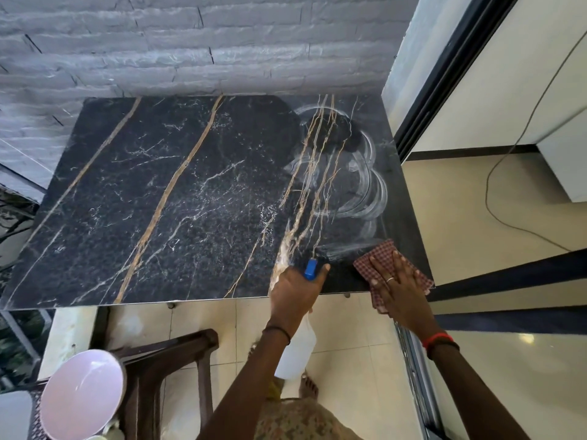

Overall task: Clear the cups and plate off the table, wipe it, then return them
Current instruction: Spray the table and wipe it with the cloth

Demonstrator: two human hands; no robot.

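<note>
The black marble table (178, 192) with gold veins has nothing standing on it. Wet curved wipe streaks (365, 179) mark its right side. My right hand (397, 284) lies flat, fingers spread, pressing a red checked cloth (381, 252) onto the table's near right corner. My left hand (295, 290) grips a white spray bottle (297, 350) with a blue nozzle (310, 268) at the table's near edge; the bottle body hangs below the tabletop. A pale pink plate (81, 395) sits on a dark wooden chair (171, 369) at the lower left. No cups are clearly visible.
A grey stone-textured wall (190, 42) runs behind the table. A dark sliding door frame (444, 81) and its floor track stand on the right, with a thin cable (495, 185) on the cream floor beyond. Cream floor tiles (222, 315) lie under the table's near edge.
</note>
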